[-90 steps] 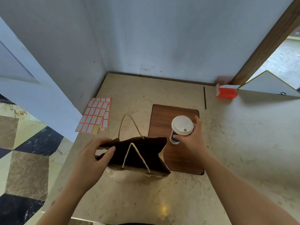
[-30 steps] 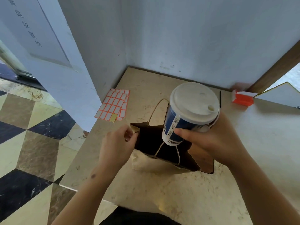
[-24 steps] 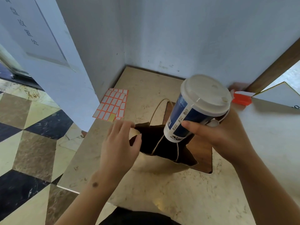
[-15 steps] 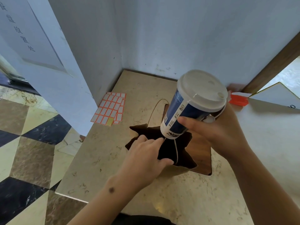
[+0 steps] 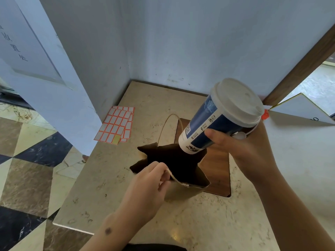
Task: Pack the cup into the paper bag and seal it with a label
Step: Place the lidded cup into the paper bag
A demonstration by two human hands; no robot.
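Head view: right grip (image 5: pixel 248 151) holds tilted cup (image 5: pixel 215 122) over bag (image 5: pixel 183 189) mouth, left grip (image 5: pixel 150 185) pinching rim

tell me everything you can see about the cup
The cup is a tall paper takeaway cup, mostly blue with a white band at its base and small printed marks and a code on its side. A white plastic lid with a small sip hole caps it. The right hand grips it around the lower body, thumb across the front. It is tilted, base pointing down and left, lid up and right. Its base hangs at the open mouth of the brown paper bag, not yet lowered in.
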